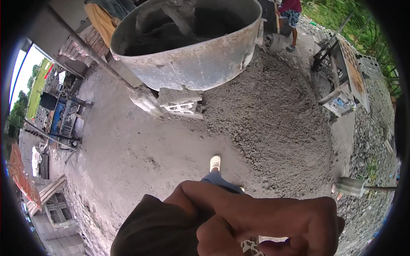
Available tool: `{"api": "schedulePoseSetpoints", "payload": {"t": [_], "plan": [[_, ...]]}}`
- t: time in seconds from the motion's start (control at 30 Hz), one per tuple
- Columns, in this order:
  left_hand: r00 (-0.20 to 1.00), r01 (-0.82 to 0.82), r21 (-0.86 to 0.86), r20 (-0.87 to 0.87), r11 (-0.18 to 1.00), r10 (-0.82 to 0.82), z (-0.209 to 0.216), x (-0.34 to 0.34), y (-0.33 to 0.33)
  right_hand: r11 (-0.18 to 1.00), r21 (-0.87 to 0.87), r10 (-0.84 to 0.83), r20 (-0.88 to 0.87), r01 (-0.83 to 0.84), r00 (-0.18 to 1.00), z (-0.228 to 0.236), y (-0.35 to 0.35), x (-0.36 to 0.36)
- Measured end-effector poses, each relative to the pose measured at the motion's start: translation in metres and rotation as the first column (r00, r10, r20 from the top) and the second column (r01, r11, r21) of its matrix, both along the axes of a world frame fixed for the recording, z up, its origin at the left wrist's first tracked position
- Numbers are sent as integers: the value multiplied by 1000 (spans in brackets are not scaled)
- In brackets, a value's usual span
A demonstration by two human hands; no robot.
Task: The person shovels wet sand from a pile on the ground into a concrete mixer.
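Close to the camera, a bare arm leaves a dark sleeve (156, 228) at the lower left and crosses the bottom of the head view. It appears to be my left arm, with my left hand (314, 224) bent round and its fingers curled. Whatever those fingers hold, if anything, is hidden. Between the curled parts show patterned cloth (250, 246) and a small purple patch that I cannot identify. My right hand cannot be made out. Below me, a pale clog (215, 162) stands on the dusty ground beside a pile of grey gravelly mix (282, 128).
A large round metal mixer drum (192, 68) stands ahead, near a hollow concrete block (183, 107) and a slanting pole (92, 53). At the far right, another person holds a shovel (277, 40). A wooden frame (337, 81) and a grey cylinder on a rod (350, 186) lie rightward.
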State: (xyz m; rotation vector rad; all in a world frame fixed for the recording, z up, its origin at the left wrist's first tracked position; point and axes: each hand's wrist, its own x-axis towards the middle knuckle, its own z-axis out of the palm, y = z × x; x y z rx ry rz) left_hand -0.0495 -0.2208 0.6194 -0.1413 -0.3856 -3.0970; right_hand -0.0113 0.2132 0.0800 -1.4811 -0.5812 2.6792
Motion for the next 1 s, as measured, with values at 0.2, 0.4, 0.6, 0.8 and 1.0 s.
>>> {"api": "schedulePoseSetpoints", "payload": {"t": [0.2, 0.4, 0.6, 0.8, 1.0], "plan": [[903, -212, 219, -328, 952, 276, -31, 1, -75, 968, 97, 227, 55, -231, 972, -36, -107, -138], [934, -349, -423, -232, 836, 272, -10, 21, -160, 936, 177, 288, 108, -304, 951, -63, -183, -191], [750, -569, -256, -550, 781, 366, -33, -21, -155, 984, 157, 78, 49, -85, 996, -100, -162, -181], [996, 61, -674, 92, 737, 2, -235, -120, -167, 822, -557, -20, -242, -122, 970, -64, -57, -187], [590, 791, -473, 757, 388, -280, -455, -243, 71, 795, -226, 501, -278, -563, 820, 105, -68, -214]]}}
